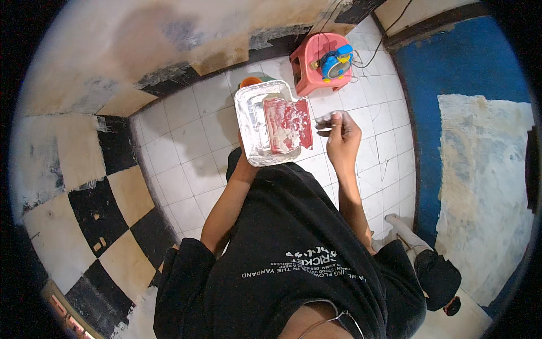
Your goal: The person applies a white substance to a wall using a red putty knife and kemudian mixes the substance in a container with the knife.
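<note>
My left hand grips a white, paint-smeared rectangular tray from its left side, with most of its fingers hidden behind it. A red flat piece streaked with white paint lies in the tray and reaches over its right part. My right hand, its fingertips pale with smears, hangs just right of the tray with fingers curled and thumb near the index finger; whatever it may hold is too small to make out.
An orange container shows behind the tray. A pink plastic stool carries a blue-yellow fan with cables. Chequered, patchy walls border left and back; a blue, white-patched panel stands right. A pale long object and dark bundle lie lower right.
</note>
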`<state>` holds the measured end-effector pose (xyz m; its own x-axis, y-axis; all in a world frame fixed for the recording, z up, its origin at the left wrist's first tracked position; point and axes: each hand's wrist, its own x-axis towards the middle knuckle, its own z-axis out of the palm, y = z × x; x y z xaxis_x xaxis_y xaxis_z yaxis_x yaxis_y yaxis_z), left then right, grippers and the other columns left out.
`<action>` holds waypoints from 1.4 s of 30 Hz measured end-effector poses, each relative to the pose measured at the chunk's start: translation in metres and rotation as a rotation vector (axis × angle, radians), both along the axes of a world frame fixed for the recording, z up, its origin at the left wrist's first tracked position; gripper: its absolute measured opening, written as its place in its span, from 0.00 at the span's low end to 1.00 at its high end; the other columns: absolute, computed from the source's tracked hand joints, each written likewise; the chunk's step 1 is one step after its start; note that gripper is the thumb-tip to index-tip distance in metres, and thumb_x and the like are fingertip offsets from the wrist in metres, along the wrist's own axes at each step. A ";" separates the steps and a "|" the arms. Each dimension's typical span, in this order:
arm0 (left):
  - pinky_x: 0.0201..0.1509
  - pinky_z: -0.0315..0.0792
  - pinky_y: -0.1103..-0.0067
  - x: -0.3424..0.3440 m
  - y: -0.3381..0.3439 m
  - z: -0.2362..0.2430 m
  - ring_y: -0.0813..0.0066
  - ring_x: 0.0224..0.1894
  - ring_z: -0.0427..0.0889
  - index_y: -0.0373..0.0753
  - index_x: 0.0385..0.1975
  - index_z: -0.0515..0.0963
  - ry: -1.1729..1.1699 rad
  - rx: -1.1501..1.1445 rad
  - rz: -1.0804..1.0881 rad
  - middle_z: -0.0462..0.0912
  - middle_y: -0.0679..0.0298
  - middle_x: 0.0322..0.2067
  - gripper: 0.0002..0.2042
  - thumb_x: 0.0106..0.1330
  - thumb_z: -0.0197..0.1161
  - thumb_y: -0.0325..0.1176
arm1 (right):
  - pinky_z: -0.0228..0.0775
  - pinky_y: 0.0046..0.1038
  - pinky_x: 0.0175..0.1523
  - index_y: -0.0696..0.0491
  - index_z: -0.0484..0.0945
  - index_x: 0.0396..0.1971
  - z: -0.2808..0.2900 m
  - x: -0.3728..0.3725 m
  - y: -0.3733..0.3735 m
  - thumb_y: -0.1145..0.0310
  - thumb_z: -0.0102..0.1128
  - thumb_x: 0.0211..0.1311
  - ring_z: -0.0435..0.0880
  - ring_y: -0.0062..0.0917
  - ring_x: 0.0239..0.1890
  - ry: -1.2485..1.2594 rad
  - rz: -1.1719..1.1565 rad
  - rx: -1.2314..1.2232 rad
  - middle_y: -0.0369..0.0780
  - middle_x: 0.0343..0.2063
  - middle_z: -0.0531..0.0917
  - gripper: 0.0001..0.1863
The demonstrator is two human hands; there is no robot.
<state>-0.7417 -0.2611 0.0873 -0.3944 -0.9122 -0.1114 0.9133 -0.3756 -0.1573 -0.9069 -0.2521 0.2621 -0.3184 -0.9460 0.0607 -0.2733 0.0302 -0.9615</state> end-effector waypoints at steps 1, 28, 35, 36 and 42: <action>0.61 0.67 0.62 0.001 -0.002 -0.002 0.59 0.56 0.73 0.40 0.61 0.63 0.009 -0.001 -0.001 0.71 0.57 0.56 0.27 0.69 0.42 0.51 | 0.64 0.21 0.23 0.60 0.73 0.26 -0.001 -0.007 0.000 0.68 0.45 0.70 0.72 0.15 0.19 0.053 0.003 0.017 0.37 0.17 0.76 0.14; 0.61 0.67 0.66 0.035 -0.022 0.003 0.63 0.54 0.74 0.39 0.60 0.64 0.054 -0.244 -0.094 0.72 0.57 0.54 0.25 0.70 0.43 0.49 | 0.65 0.25 0.26 0.61 0.81 0.29 0.031 0.079 -0.015 0.74 0.60 0.57 0.74 0.21 0.18 0.228 0.246 -0.064 0.46 0.18 0.80 0.05; 0.60 0.67 0.67 0.038 -0.026 0.036 0.65 0.53 0.74 0.39 0.61 0.63 -0.066 -0.148 -0.136 0.73 0.57 0.54 0.30 0.68 0.45 0.57 | 0.66 0.26 0.26 0.62 0.79 0.27 0.038 0.087 -0.011 0.74 0.58 0.58 0.76 0.25 0.18 0.288 0.207 0.042 0.48 0.19 0.80 0.06; 0.61 0.67 0.67 0.037 -0.027 0.032 0.64 0.53 0.74 0.39 0.61 0.63 -0.090 -0.148 -0.132 0.73 0.57 0.54 0.30 0.68 0.45 0.57 | 0.66 0.26 0.26 0.61 0.79 0.27 0.038 0.085 -0.013 0.74 0.58 0.58 0.77 0.26 0.18 0.331 0.207 0.074 0.49 0.20 0.80 0.06; 0.60 0.68 0.66 0.027 -0.029 0.031 0.61 0.53 0.74 0.39 0.60 0.64 -0.022 -0.119 -0.119 0.73 0.58 0.54 0.31 0.68 0.44 0.58 | 0.67 0.28 0.27 0.57 0.82 0.33 0.013 0.072 -0.024 0.69 0.58 0.59 0.77 0.36 0.17 0.374 0.264 -0.016 0.50 0.19 0.79 0.08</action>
<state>-0.7144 -0.2901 0.1183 -0.4992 -0.8664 -0.0151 0.8639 -0.4963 -0.0862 -0.8348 -0.2761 0.2750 -0.0195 -0.9898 0.1411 -0.5980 -0.1015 -0.7950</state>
